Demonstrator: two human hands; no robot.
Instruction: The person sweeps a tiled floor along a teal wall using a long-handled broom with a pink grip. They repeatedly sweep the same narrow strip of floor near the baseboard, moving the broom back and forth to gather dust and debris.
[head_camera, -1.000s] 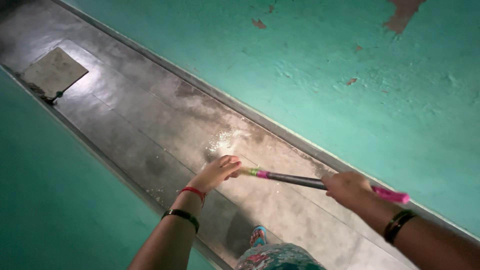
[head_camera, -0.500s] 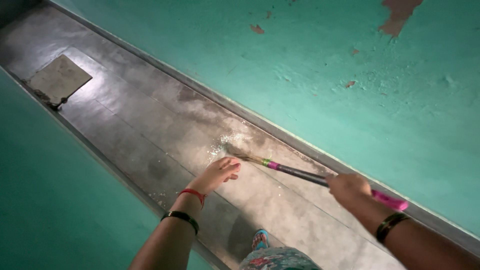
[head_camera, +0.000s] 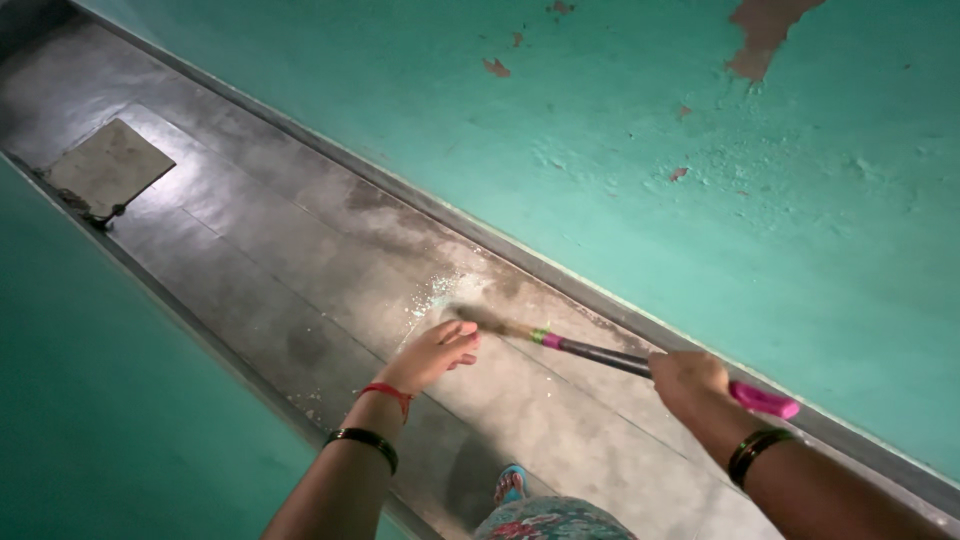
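Sweeping pale dust, right hand grip closed on broom (pink-handled), left hand open above floor

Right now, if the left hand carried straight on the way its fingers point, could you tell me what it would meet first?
Probably the blurred bristle end of the pink-handled broom, just past the fingertips of the left hand. Beyond it lie pale paint flecks on the grey stone floor. Depth is unclear, so the hand may pass above the bristles.

packages: none | labels: none | signs: none | screens: none
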